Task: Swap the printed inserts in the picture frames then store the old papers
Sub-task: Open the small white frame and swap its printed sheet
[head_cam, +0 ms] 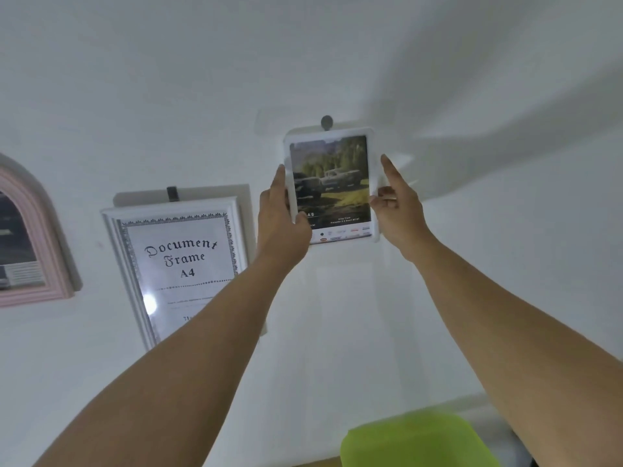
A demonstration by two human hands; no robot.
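At the very bottom, closest to the viewer, is a blurred lime-green object [414,439]; what it is cannot be told. Two bare forearms rise from the lower corners and reach up toward a white wall [472,264]. The left hand [281,210] grips the left edge of a small white picture frame [328,131], its thumb lying across the lower front and its fingers running up behind the side. The right hand [397,203] pinches the frame's right edge between thumb and curled fingers, with the forefinger pointing straight up alongside the rim. The frame sits upright between the two hands, held flat to the wall or just off it. Its top edge is just under a round grey wall peg [326,122]. Its printed insert [332,176] shows trucks parked in front of trees, with a strip of small logos along the bottom. Lower left on the same wall hangs a larger white frame [113,241] under a black clip [172,193], holding a sheet [182,257] that reads "Document Frame A4". At the far left edge is a pink arched frame [30,298], partly cut off.
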